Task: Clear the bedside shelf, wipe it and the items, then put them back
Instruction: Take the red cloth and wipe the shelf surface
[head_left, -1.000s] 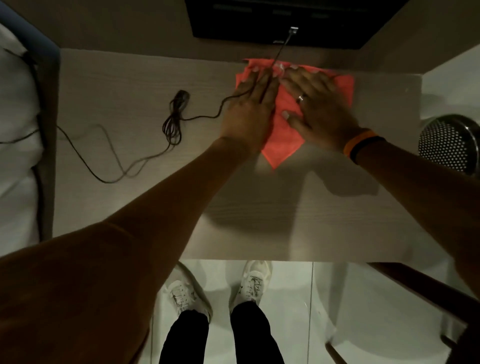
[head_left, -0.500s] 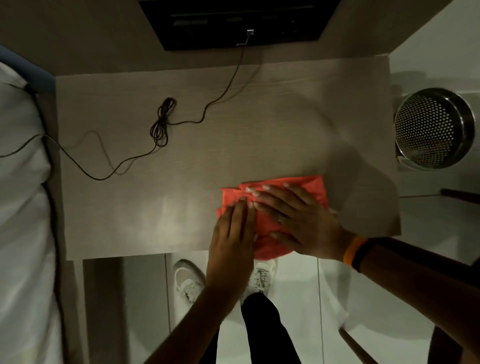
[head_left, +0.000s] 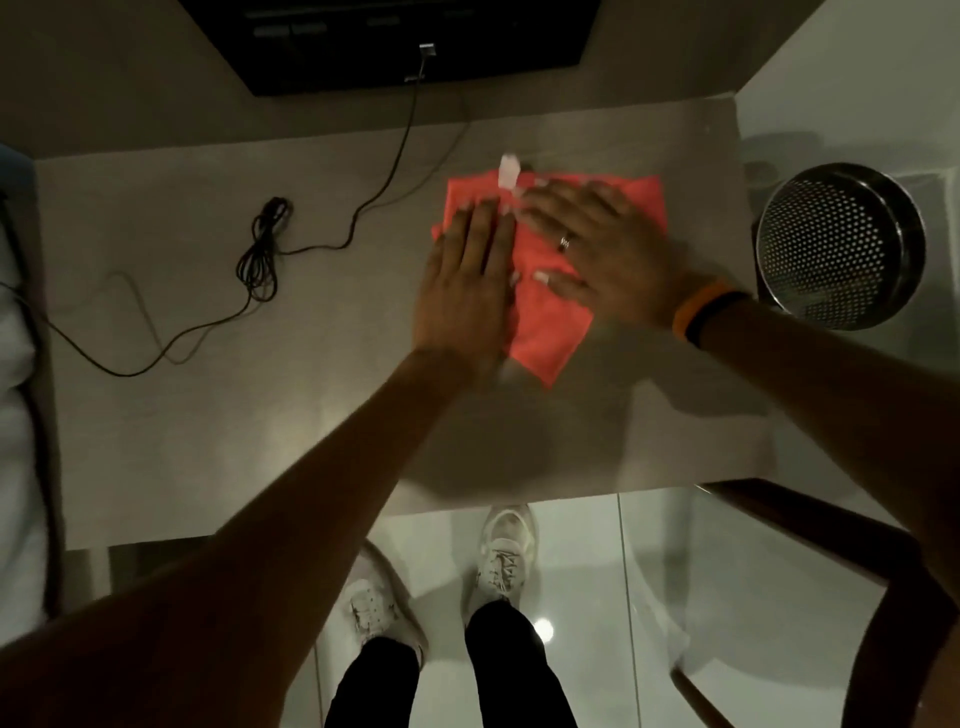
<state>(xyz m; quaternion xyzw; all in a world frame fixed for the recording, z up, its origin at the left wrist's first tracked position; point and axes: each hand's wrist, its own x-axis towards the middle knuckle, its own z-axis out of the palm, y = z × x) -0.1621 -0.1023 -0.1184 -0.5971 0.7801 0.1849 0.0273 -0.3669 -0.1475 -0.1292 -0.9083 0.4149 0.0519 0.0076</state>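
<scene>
While the fingers (head_left: 483, 234) of the left hand (head_left: 467, 291) lie straight and close together, those of the right hand (head_left: 613, 254) are slightly spread. Both hands press flat on the red cloth (head_left: 550, 322), toward the far right of the shelf (head_left: 208, 441). A black cable (head_left: 265, 249) lies coiled to the left, and a perforated metal bin (head_left: 841, 244) stands beyond the right edge.

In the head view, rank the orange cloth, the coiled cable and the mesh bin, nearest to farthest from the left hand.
1. Orange cloth: directly under the left hand, touching it.
2. Coiled cable: on the shelf, to that hand's left.
3. Mesh bin: off the shelf's right end, beyond the right hand.
</scene>
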